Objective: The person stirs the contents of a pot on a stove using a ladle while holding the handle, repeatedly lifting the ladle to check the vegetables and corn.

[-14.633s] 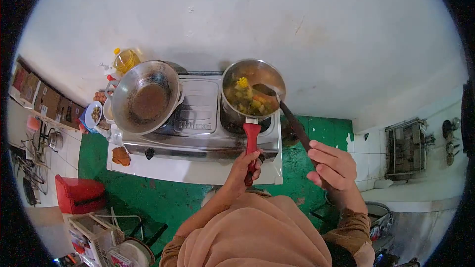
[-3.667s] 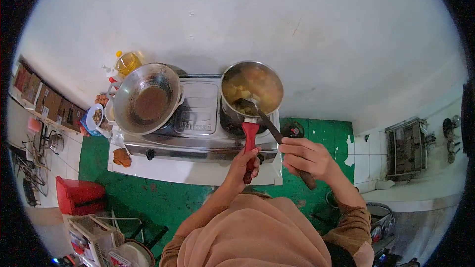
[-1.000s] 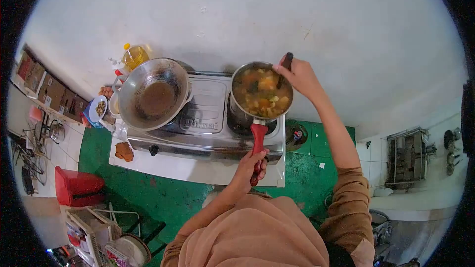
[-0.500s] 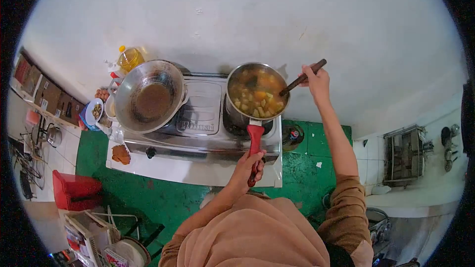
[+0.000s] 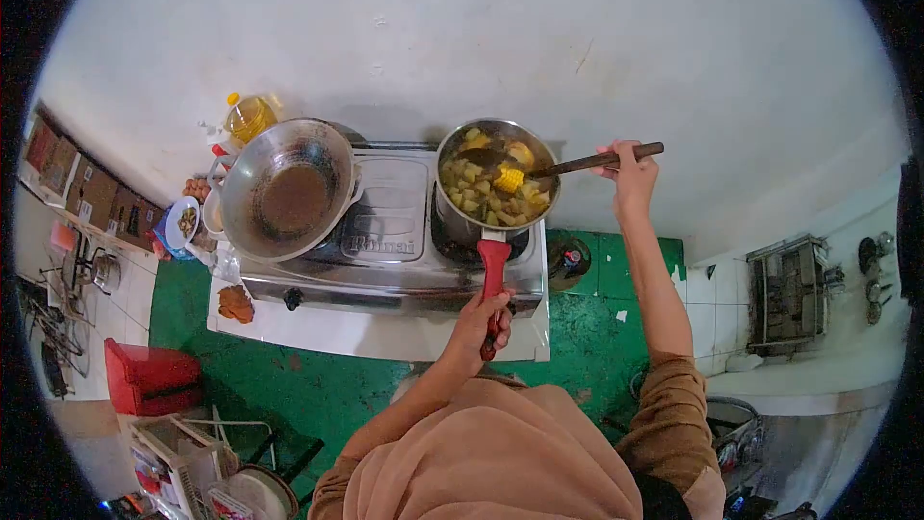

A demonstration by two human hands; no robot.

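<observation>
My left hand (image 5: 479, 325) is wrapped round the red handle (image 5: 494, 265) of a saucepan (image 5: 462, 219) on the right burner. Chunky vegetable soup (image 5: 474, 195) fills the pan, with a piece of corn on the cob (image 5: 509, 179) showing near its middle. Above and right of the rim, my right hand (image 5: 630, 176) grips the dark handle of a ladle (image 5: 587, 163). The handle slants low over the rim, and the ladle's head lies in the pan beside the corn, partly hidden by the soup.
A large wok (image 5: 294, 193) sits on the left of the gas stove (image 5: 385, 207). Behind it stand a cooking oil bottle (image 5: 250, 118), eggs (image 5: 196, 189) and a small plate of food (image 5: 182, 222). A gas cylinder (image 5: 570, 262) is on the floor right of the stove.
My right hand has moved slightly right and down, tipping the ladle handle flatter. Corn has come up at the soup's surface and the pieces have shifted. My left hand stays on the handle.
</observation>
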